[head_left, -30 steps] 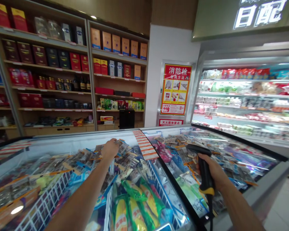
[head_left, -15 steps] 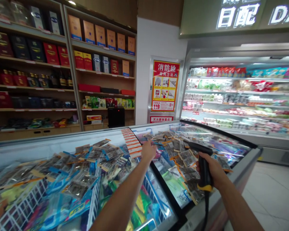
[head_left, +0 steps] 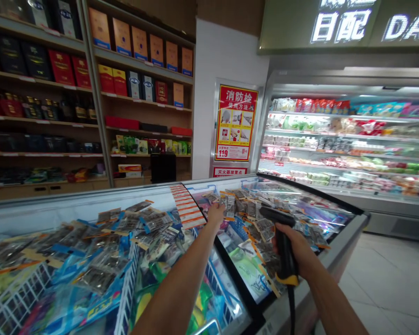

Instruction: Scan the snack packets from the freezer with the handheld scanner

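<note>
My left hand (head_left: 215,215) reaches far over the freezer, fingers closed at the edge of a small clear packet (head_left: 229,205) with dark contents and orange ends. The packet stands tilted above the other packets; my fingertips are partly hidden behind the hand. A black handheld barcode scanner (head_left: 285,253) with a yellow-trimmed base is gripped in my right hand (head_left: 298,249), its head pointing left over the packets and its cord hanging down. Beneath it, many similar packets (head_left: 265,228) lie scattered on the freezer's glass top.
More packets (head_left: 101,274) are heaped at left above white wire baskets (head_left: 127,284) of bagged goods. A black frame bar (head_left: 237,279) divides the chest freezer. Wooden shelves (head_left: 139,100) with boxes stand behind, a lit refrigerated case (head_left: 338,139) at back right, tiled floor (head_left: 394,270) at right.
The view has shifted slightly, and the scanner sits a little further left. At my left fingers a packet now shows, tilted up, where earlier the hand reached over the pile.
</note>
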{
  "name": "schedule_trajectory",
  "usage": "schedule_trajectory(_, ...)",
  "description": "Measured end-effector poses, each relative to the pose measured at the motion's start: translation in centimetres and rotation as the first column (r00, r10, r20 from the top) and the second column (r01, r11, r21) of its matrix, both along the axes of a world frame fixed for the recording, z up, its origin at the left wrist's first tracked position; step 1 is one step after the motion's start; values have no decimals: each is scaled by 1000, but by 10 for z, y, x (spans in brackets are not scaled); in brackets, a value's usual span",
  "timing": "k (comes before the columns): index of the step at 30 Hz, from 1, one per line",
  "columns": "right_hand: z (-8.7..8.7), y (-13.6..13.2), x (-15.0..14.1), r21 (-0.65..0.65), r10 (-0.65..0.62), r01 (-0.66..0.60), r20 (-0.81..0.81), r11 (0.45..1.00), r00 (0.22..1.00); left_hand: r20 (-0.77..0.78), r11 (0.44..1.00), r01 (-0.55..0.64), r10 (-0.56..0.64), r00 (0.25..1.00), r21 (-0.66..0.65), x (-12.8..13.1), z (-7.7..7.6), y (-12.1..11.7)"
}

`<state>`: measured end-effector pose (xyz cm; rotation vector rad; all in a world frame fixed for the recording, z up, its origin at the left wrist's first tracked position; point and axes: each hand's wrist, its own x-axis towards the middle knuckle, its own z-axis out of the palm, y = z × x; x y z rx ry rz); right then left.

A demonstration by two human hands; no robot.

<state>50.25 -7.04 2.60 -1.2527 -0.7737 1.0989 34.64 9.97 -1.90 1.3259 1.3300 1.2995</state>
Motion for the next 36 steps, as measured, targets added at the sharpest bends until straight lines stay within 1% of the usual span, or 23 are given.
schedule_trajectory(3,3,7,-33,35,120,-120,10,992,993,183,999,-33,25,983,42,-56,7,3)
schedule_trajectory(5,6,12,-59,45,190,-190,6,981,982,336,995,-84,64,940,45,-93,11,1)
schedule_trajectory(7,8,17,-86,36,248,-248,12,968,969,461,992,-127,102,881,23,-127,15,-3)
schedule_trajectory(10,11,21,-123,4,320,-320,19,947,947,550,987,-159,144,823,-20,-163,19,-10)
schedule_trajectory(12,13,22,-141,-12,357,-357,26,934,934,589,989,-149,135,797,-25,-176,20,-14)
schedule_trajectory(15,16,22,-156,-20,403,-403,53,915,913,590,993,-116,101,801,-12,-180,19,-14)
schedule_trajectory(18,19,20,-161,-30,430,-429,73,903,900,559,995,-100,82,825,1,-176,15,-10)
schedule_trajectory(20,20,19,-162,-36,439,-437,87,899,894,559,996,-90,62,827,22,-174,13,-7)
schedule_trajectory(28,14,17,-159,-42,416,-414,100,909,904,533,993,-110,71,843,41,-178,7,-3)
schedule_trajectory(31,12,16,-158,-27,433,-433,80,901,898,524,991,-129,87,847,46,-178,6,-4)
schedule_trajectory(34,11,14,-156,-8,446,-447,60,895,893,546,992,-111,59,836,63,-177,5,-5)
schedule_trajectory(36,11,14,-153,12,426,-428,73,904,902,552,993,-99,49,833,61,-177,5,-4)
